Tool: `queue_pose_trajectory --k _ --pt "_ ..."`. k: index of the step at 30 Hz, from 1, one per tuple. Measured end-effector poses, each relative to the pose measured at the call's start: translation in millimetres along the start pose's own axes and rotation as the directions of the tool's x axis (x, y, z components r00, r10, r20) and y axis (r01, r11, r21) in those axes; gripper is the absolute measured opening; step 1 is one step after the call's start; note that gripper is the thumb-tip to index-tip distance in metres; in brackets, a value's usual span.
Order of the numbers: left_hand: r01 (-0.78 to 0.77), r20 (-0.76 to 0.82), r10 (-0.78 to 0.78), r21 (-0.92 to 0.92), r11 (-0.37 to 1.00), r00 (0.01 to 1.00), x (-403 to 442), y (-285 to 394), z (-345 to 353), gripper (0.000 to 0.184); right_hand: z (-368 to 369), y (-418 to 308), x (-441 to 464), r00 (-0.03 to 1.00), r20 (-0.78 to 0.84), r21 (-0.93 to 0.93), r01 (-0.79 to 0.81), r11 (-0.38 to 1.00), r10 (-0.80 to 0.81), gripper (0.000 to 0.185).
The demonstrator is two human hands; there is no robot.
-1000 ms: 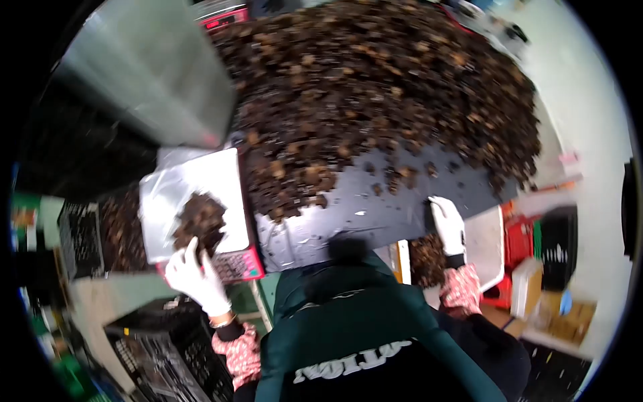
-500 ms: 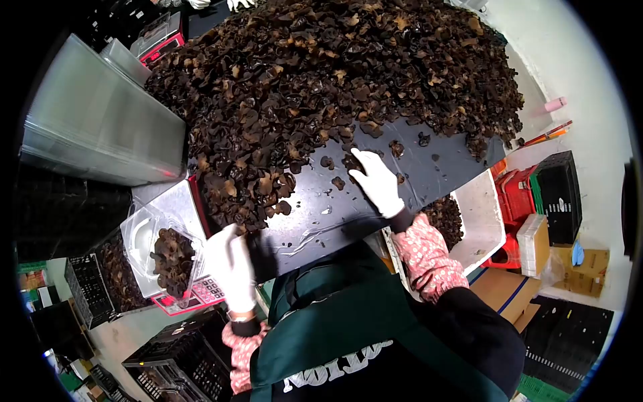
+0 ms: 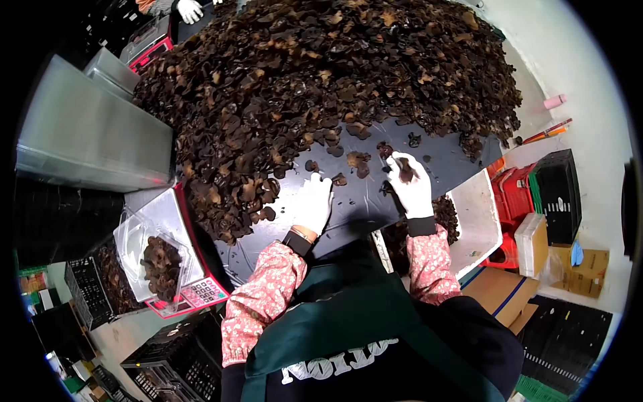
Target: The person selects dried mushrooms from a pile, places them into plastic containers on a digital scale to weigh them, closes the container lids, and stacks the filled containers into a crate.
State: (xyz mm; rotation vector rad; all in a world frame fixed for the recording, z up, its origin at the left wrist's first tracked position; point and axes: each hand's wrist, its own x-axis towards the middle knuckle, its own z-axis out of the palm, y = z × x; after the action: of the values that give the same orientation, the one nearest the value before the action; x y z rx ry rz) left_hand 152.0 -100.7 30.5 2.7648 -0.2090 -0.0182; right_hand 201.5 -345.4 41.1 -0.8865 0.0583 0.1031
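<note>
Dark brown wood ear mushrooms (image 3: 301,80) are heaped across the black-covered table (image 3: 362,208). My right hand (image 3: 415,197), in a white glove, curls around a dark wood ear piece (image 3: 406,170) above the table's right part. To its left, my gloved left hand (image 3: 313,204) reaches over the tabletop, fingers extended and holding nothing I can see. Loose pieces lie close to both hands, among them a brownish mushroom (image 3: 359,163). On the left, a clear plastic container (image 3: 134,251) with a clump of mushrooms (image 3: 161,268) rests on a red-trimmed scale (image 3: 204,292).
Stacked clear containers (image 3: 94,127) rise at the left. A white bin (image 3: 477,224) with mushrooms sits below the table's right edge. Red crates (image 3: 514,194) and a black crate (image 3: 558,194) are farther right. Another person's gloved hand (image 3: 189,10) shows at the top.
My left hand has moved right from beside the scale onto the table's middle. My right hand has shifted right and now holds a mushroom piece. A brownish mushroom now lies between them.
</note>
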Motion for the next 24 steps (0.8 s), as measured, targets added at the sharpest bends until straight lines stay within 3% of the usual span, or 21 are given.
queue_pose_trajectory --k 1,2,3,4,5,7,8,9,10,12,14,16,17,18,20,22,24 --pt "-0.047 -0.17 0.039 -0.039 0.998 0.985 1.5 -5.9 15.6 0.019 -1.3 -7.3 -10.7 0.993 -0.059 -0.209 0.089 0.974 -0.104 0.029" --pt "-0.049 -0.167 0.042 -0.039 0.998 0.985 3.0 -12.4 30.9 0.019 -5.2 -24.7 -11.2 0.964 -0.201 0.188 -0.138 0.972 0.175 0.03" --pt "-0.053 -0.276 0.016 -0.126 0.991 0.961 5.1 -13.3 31.6 0.019 -10.4 -24.3 -15.3 0.995 -0.095 -0.186 -0.044 0.982 0.027 0.027" --pt "-0.064 -0.377 -0.021 -0.21 0.976 0.926 6.0 -13.3 32.7 0.019 -14.1 -19.9 -19.0 0.996 0.06 -0.519 0.093 0.849 -0.071 0.026" --pt "0.113 -0.279 -0.205 -0.313 0.943 0.938 7.9 -13.1 34.0 0.019 -20.6 -22.7 -18.1 0.981 -0.08 -0.366 -0.194 0.91 0.177 0.025" --pt "0.087 -0.351 -0.227 -0.372 0.924 0.908 15.8 -18.6 28.3 0.028 14.3 -15.2 -22.5 0.976 0.016 -0.6 -0.165 0.783 0.219 0.026" --pt "0.035 -0.425 -0.226 -0.413 0.91 0.877 20.7 -14.2 14.6 0.033 31.9 -0.2 -20.7 0.981 0.057 -0.726 -0.088 0.682 0.187 0.029" --pt "0.207 -0.249 -0.3 -0.34 0.917 0.921 23.8 -6.7 -2.3 0.041 34.2 27.2 -15.7 0.965 0.256 -0.85 0.248 0.465 -0.046 0.028" --pt "0.196 -0.209 -0.282 -0.355 0.914 0.936 28.3 -3.6 -9.7 0.038 35.6 52.2 -9.2 0.842 0.497 -0.834 0.53 0.153 -0.209 0.027" --pt "0.037 -0.203 -0.06 -0.12 0.992 0.977 30.5 -21.5 10.1 0.035 56.0 67.7 -13.3 0.843 0.501 -0.861 0.509 -0.011 -0.196 0.034" --pt "-0.039 -0.206 0.01 -0.136 0.99 0.979 23.6 -17.0 -0.2 0.028 59.7 81.4 -11.5 0.76 0.621 -0.779 0.568 -0.266 -0.193 0.03" --pt "0.016 -0.23 -0.045 -0.125 0.992 0.972 14.0 -5.8 -12.4 0.013 53.0 82.8 -1.1 0.684 0.713 -0.696 0.716 -0.046 -0.153 0.022" --pt "0.045 -0.231 -0.097 -0.22 0.974 0.968 10.6 -8.5 -3.8 0.012 55.7 80.9 -2.5 0.844 0.535 -0.844 0.536 0.026 -0.024 0.015" --pt "0.132 -0.107 -0.187 -0.39 0.911 0.977 8.7 -9.5 -0.1 0.014 60.5 76.6 -3.4 0.876 0.48 -0.871 0.482 0.097 -0.041 0.013" --pt "0.163 -0.135 -0.278 -0.546 0.822 0.951 -7.1 -5.5 -6.5 0.016 43.8 85.0 9.4 0.917 0.396 -0.899 0.397 0.184 -0.041 0.014" --pt "0.064 -0.228 -0.261 -0.626 0.777 0.938 -23.2 -13.0 1.7 0.018 30.2 80.7 24.7 0.964 0.104 -0.9 -0.013 0.435 0.246 0.016" --pt "0.062 -0.222 -0.307 -0.711 0.701 0.925 -44.3 -21.3 -11.3 0.018 42.9 64.9 15.3 0.908 0.068 -0.666 -0.267 0.696 0.413 0.02"
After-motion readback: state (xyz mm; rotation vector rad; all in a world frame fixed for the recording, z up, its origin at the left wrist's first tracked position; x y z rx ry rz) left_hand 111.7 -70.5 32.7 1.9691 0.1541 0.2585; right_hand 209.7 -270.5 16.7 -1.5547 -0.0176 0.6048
